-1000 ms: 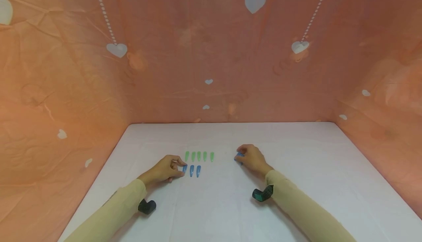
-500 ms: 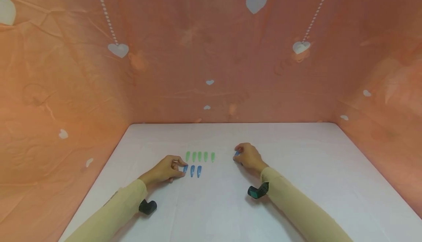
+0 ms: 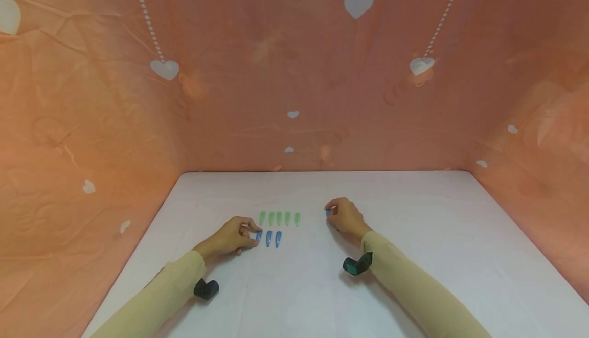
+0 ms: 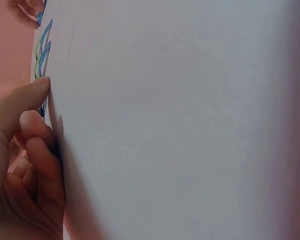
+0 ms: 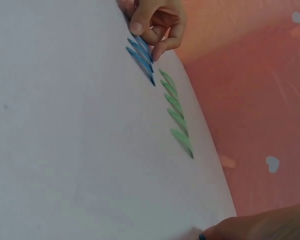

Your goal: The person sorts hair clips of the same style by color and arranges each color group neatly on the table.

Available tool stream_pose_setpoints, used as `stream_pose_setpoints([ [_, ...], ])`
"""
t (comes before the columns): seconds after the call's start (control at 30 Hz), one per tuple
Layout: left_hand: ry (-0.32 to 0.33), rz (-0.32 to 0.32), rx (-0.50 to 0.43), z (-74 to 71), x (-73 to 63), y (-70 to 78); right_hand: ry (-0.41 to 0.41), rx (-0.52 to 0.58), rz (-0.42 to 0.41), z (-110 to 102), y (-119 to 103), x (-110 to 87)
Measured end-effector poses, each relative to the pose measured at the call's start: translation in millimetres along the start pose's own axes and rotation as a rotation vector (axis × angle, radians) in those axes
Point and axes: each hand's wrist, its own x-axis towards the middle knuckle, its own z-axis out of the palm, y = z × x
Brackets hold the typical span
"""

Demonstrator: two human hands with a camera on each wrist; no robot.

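My left hand pinches the leftmost blue snap hair clip between thumb and index finger, where it lies on the table. Two more blue hair clips lie just right of it, in one row. Behind them runs a row of several green hair clips, also visible in the right wrist view as slanted green clips. Further right, my right hand holds a blue hair clip in its fingertips, close above the table. Fingers cover most of that clip, so whether there is more than one cannot be told.
The white table extends around both hands. An orange cloth with pale hearts stands behind and at both sides. Black wrist devices hang below both sleeves, close to the tabletop.
My right hand has shifted slightly left and away from me, and less of the blue hair clip shows in its fingers. The left hand and the rows of clips stay in place.
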Motion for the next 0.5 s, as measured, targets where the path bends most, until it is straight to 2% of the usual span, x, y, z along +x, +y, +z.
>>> stream_pose_setpoints([
  [0.3,0.009,0.003,-0.005,-0.3,-0.5,0.7,-0.037,0.06,0.035,-0.8,-0.5,0.9],
  [0.5,0.004,0.004,-0.014,-0.2,0.3,0.0,-0.061,0.174,0.025,-1.7,0.9,0.7],
])
